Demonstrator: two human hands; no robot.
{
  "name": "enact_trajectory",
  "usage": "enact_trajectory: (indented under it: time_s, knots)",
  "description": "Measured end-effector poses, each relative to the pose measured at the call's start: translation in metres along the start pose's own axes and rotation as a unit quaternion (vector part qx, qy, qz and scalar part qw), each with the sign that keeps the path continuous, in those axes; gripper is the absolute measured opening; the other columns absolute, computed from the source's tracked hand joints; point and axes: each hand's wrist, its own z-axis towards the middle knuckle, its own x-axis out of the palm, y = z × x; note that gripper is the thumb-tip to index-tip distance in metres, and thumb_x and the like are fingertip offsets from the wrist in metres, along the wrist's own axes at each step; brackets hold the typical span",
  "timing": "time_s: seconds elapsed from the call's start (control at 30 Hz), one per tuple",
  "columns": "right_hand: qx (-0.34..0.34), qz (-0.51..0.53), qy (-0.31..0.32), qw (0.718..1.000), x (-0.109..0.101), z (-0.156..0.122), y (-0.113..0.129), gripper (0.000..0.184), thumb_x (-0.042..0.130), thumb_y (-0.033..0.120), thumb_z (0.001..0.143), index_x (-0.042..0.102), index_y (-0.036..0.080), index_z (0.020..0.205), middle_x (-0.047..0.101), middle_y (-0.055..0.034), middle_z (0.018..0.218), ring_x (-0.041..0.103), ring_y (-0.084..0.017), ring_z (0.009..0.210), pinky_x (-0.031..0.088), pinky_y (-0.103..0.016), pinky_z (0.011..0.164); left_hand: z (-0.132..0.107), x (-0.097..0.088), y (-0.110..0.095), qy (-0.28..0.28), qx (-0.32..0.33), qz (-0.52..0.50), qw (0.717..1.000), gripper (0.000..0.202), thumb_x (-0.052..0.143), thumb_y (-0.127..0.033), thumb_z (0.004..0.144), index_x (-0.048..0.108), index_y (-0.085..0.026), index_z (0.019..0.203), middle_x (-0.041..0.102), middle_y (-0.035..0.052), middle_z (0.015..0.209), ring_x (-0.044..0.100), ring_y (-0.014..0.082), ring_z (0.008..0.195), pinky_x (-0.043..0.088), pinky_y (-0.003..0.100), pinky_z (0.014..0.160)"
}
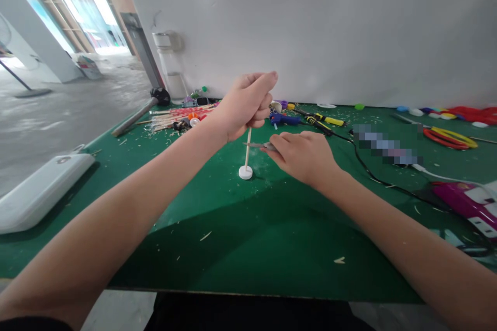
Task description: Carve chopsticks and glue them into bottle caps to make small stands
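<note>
My left hand [246, 104] is closed in a fist round the top of a thin wooden stick [247, 149]. The stick stands upright with its lower end in a small white round cap [245, 172] on the green table [240, 238]. My right hand [305, 155] is closed on a small metal blade tool [258, 145], whose tip touches the stick about halfway up. Wood shavings lie scattered around the cap.
A bundle of sticks [174, 116], a hammer [142, 111], a blue glue gun [285, 119], yellow-handled screwdrivers [324, 121], coloured rings [450, 138], a black cable [373, 173], a pink object [466, 201] and a white case [41, 191] lie around. A white wall stands behind.
</note>
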Motion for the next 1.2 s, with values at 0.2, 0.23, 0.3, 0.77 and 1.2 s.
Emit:
enact_trajectory:
  time_s: [0.2,0.23,0.3,0.77,1.2]
  knots:
    - [0.008,-0.006,-0.024,1.0,-0.006,0.003,0.014,0.043,0.031,0.04,0.098,0.064,0.02,0.08,0.057,0.0,0.059,0.033,-0.01,0.047,0.014,-0.029,0.052,-0.003,0.015,0.001,-0.087,0.064,0.141,0.984,0.038,0.038,-0.024,0.094,0.022,-0.022,0.06,0.016,-0.0068,0.051,0.018,0.0042,0.04,0.016,0.024,0.042]
    - [0.009,-0.01,-0.029,1.0,-0.007,0.002,0.014,0.043,0.031,0.04,0.098,0.063,0.02,0.079,0.056,0.0003,0.058,0.032,-0.01,0.046,0.014,-0.029,0.052,-0.002,0.015,0.003,-0.092,0.084,0.17,0.978,0.039,0.038,-0.023,0.094,0.022,-0.021,0.059,0.017,-0.0063,0.051,0.019,0.0047,0.041,0.017,0.025,0.043]
    - [0.011,-0.015,-0.038,0.999,-0.006,-0.001,0.013,0.042,0.031,0.04,0.098,0.063,0.02,0.077,0.056,0.0005,0.058,0.032,-0.01,0.046,0.014,-0.029,0.051,0.001,0.014,0.005,-0.107,0.121,0.215,0.963,0.04,0.037,-0.021,0.094,0.022,-0.021,0.057,0.018,-0.0052,0.052,0.02,0.0059,0.044,0.02,0.025,0.044]
    - [0.045,-0.007,0.009,0.999,-0.014,-0.002,0.024,0.043,0.03,0.041,0.098,0.061,0.02,0.076,0.058,-0.0008,0.059,0.038,-0.01,0.046,0.013,-0.029,0.051,-0.002,0.021,0.008,-0.114,0.149,0.235,0.954,0.04,0.035,-0.021,0.094,0.023,-0.021,0.056,0.021,-0.0053,0.05,0.025,0.0059,0.044,0.022,0.023,0.044]
    - [0.163,-0.036,0.069,0.984,0.039,-0.021,-0.074,0.051,0.028,0.053,0.096,0.061,0.017,0.081,0.062,-0.0051,0.064,0.047,-0.014,0.052,0.014,-0.028,0.053,-0.004,0.01,-0.001,-0.063,0.011,0.085,0.994,0.034,0.044,-0.035,0.095,0.029,-0.022,0.067,0.016,-0.0089,0.053,0.018,0.0001,0.035,0.016,0.016,0.039]
